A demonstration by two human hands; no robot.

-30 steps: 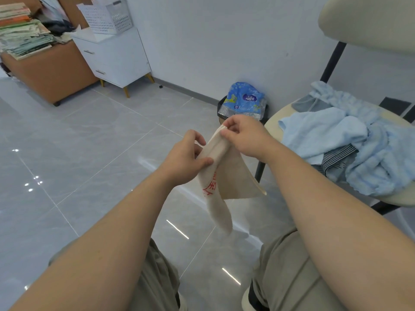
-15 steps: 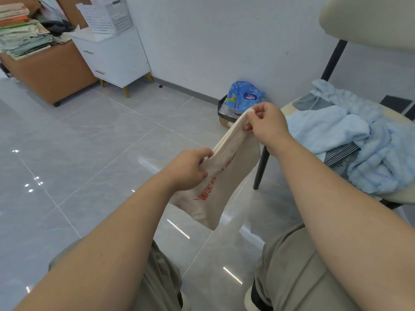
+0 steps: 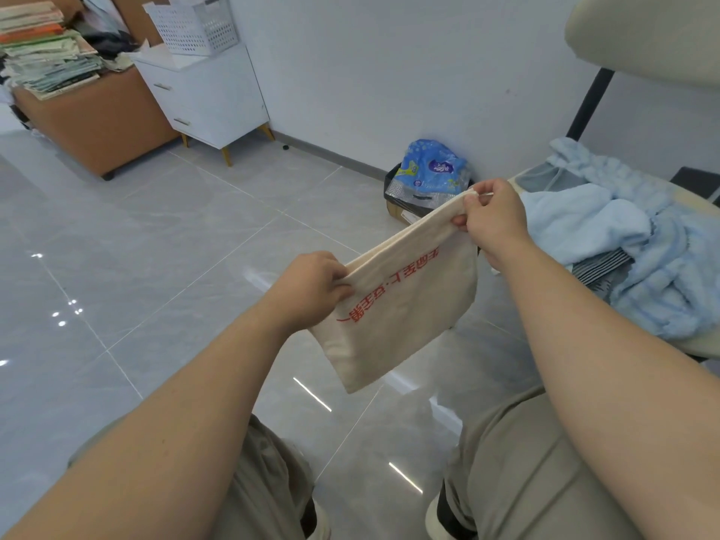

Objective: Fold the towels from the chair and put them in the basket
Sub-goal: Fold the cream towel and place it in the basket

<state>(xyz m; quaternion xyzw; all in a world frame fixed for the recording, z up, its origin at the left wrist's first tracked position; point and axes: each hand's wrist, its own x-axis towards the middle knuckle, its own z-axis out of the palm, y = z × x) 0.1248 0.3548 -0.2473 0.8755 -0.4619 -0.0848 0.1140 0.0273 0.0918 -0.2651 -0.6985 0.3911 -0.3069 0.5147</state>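
A beige towel with red lettering (image 3: 405, 305) hangs folded and stretched between my hands above the floor. My left hand (image 3: 311, 286) pinches its lower left corner. My right hand (image 3: 495, 216) pinches its upper right corner, higher and closer to the chair. The cream chair seat (image 3: 701, 344) at the right carries a heap of light blue towels (image 3: 639, 259) and a grey striped one (image 3: 600, 267). A white perforated basket (image 3: 195, 25) stands far off on a white cabinet (image 3: 210, 99).
A black bin holding a blue plastic packet (image 3: 428, 169) stands by the wall near the chair. A brown unit (image 3: 97, 122) stacked with books and papers (image 3: 46, 52) is at far left. Glossy grey floor tiles lie between. My knees are at the bottom.
My hands have drawn apart, the right one up and to the right, the left one down. The towel went from a bunched hanging strip to a taut flat fold.
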